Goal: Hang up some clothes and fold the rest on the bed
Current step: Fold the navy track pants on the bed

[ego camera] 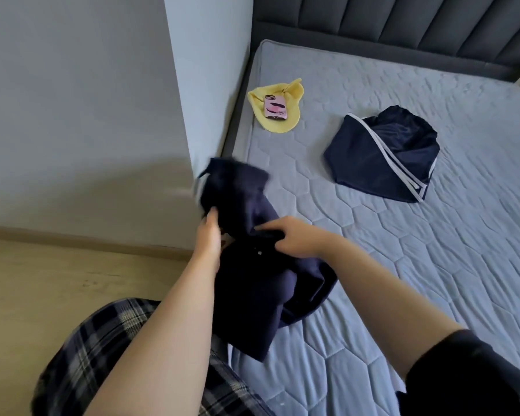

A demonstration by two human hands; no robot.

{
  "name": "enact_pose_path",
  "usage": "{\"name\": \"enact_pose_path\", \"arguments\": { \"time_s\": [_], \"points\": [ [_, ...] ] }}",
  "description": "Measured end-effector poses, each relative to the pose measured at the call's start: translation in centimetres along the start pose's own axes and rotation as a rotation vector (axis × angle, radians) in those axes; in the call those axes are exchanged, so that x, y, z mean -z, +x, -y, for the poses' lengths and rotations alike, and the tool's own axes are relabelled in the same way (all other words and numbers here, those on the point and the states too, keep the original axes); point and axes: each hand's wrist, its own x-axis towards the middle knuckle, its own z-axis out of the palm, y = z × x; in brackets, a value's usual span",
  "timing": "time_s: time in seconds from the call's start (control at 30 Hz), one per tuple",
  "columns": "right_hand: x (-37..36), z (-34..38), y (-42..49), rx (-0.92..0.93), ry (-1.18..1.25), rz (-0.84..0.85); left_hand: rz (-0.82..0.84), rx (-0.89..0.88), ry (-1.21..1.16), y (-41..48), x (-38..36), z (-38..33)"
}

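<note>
Holding: left hand (209, 232) and right hand (294, 238) are close together, both clamped on the dark navy garment (252, 283). The right one pinches a fold with curled fingers, the left grabs it from the side.
Garment spot: at the left edge of the bed (403, 265), towards the near corner, with its lower end draping onto the quilted top.
Hard to see: the garment's top end is a blurry smear with a pale streak in it, so it's impossible to say what kind of clothing it is. The left hand's fingers are buried in the fabric, only the thumb side shows. There's a tiny pale speck on the cloth by the right hand, can't tell what.
Cut off: headboard (403, 19) runs out of the top, the bed out of the right side, and the person's plaid clothing (102, 340) out of the bottom.
Writing: phone (275, 107) in a pink case has dark marks on it, nothing readable.
Far left corner: the phone lies on a yellow cloth (293, 93).
Mid bed: folded navy piece with white stripes (382, 154), well apart from the hands.
</note>
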Motion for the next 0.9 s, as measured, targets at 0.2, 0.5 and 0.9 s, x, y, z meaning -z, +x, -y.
{"name": "enact_pose_path", "arguments": {
  "time_s": [0.2,0.5,0.9],
  "points": [
    [-0.4,0.0,0.5,-0.101,0.040,0.195,0.150,-0.003,-0.570,0.0,0.6,-0.9],
    [0.0,-1.6,0.9,-0.213,0.362,-0.285,0.439,-0.063,-0.383,0.7,0.7,-1.7],
    [4.3,6.1,0.9,0.261,0.223,-0.279,0.520,-0.098,-0.293,-4.2,1.4,-5.7]
  ]
}}
